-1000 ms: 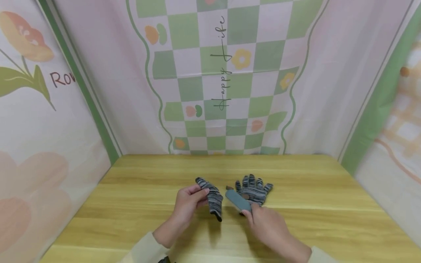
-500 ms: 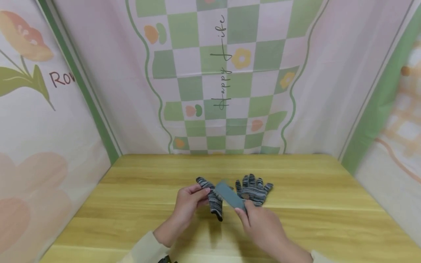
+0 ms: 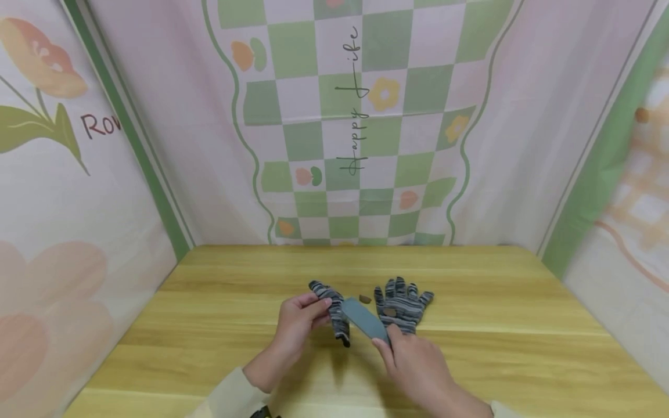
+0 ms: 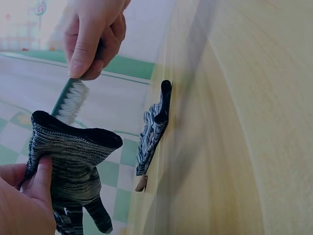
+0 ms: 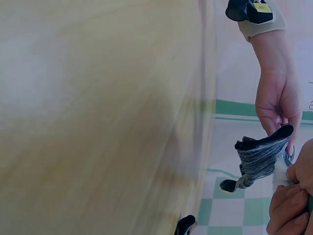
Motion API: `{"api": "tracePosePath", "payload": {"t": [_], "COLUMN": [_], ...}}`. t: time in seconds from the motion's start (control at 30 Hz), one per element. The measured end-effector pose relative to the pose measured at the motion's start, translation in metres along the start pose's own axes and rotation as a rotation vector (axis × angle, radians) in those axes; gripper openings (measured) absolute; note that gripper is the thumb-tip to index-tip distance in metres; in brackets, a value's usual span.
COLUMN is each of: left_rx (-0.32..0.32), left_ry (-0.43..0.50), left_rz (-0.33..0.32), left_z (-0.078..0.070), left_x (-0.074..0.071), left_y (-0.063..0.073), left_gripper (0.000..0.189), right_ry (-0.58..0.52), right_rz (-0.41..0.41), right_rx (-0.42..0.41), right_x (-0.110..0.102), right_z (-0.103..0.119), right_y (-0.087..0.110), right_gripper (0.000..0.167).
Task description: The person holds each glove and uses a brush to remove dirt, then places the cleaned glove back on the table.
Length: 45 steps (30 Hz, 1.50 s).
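My left hand (image 3: 297,325) pinches a grey-and-black striped knit glove (image 3: 338,325) above the table, its fingers behind and thumb in front. The black-edged cuff (image 4: 78,132) gapes in the left wrist view. My right hand (image 3: 423,363) grips a grey-green brush (image 3: 366,319) by its handle. White bristles (image 5: 281,171) meet the side of the held glove in the right wrist view. A matching glove (image 3: 410,307) lies on the table with its fingers spread away from me, a brown spot or piece (image 3: 389,312) on it.
A small brown piece (image 3: 364,299) lies on the wooden table (image 3: 235,290), left of the flat glove. Printed cloth (image 3: 342,133) hangs behind the table, and more cloth closes both sides. A dark device (image 5: 249,11) is strapped at the left wrist.
The brush has moved left from beside the flat glove onto the held glove, then slightly down. The brown piece behind it now shows in full. The left hand has barely moved.
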<state>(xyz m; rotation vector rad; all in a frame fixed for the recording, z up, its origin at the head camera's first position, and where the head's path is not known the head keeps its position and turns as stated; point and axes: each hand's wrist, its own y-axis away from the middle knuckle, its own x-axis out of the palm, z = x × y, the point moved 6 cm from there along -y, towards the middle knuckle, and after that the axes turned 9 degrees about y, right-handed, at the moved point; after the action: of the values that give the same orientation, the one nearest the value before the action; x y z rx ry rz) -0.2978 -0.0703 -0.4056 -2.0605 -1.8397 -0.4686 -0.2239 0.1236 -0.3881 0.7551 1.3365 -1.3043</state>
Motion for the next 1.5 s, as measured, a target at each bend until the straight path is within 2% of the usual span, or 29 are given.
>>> {"api": "tracePosePath", "payload": {"t": [0.43, 0.63, 0.77, 0.97, 1.13, 1.37, 1.5], "left_rx": [0.000, -0.002, -0.008, -0.010, -0.021, -0.025, -0.032], "left_ry": [0.024, 0.029, 0.044, 0.045, 0.047, 0.038, 0.031], "left_rz": [-0.013, -0.039, -0.029, -0.001, 0.016, 0.039, 0.042], "left_z": [-0.002, -0.007, -0.006, -0.006, -0.004, -0.001, 0.002], "left_x": [-0.001, -0.001, -0.002, 0.000, 0.003, 0.009, 0.013], "left_y": [0.000, 0.001, 0.002, 0.004, 0.007, 0.010, 0.012], "left_gripper": [0.022, 0.013, 0.012, 0.015, 0.014, 0.014, 0.015], "right_ry": [0.052, 0.052, -0.009, -0.177, -0.322, -0.412, -0.399], "right_rz": [0.030, 0.040, 0.014, 0.007, 0.036, 0.037, 0.044], "right_rx": [0.013, 0.049, 0.076, 0.122, 0.136, 0.144, 0.153], "right_x": [0.013, 0.009, -0.006, -0.017, -0.015, -0.013, -0.009], "right_z": [-0.013, -0.027, -0.027, -0.023, -0.015, -0.005, -0.002], "right_y": [0.003, 0.000, -0.006, -0.018, -0.025, -0.030, -0.032], "right_gripper": [0.027, 0.027, 0.027, 0.037, 0.029, 0.035, 0.039]}}
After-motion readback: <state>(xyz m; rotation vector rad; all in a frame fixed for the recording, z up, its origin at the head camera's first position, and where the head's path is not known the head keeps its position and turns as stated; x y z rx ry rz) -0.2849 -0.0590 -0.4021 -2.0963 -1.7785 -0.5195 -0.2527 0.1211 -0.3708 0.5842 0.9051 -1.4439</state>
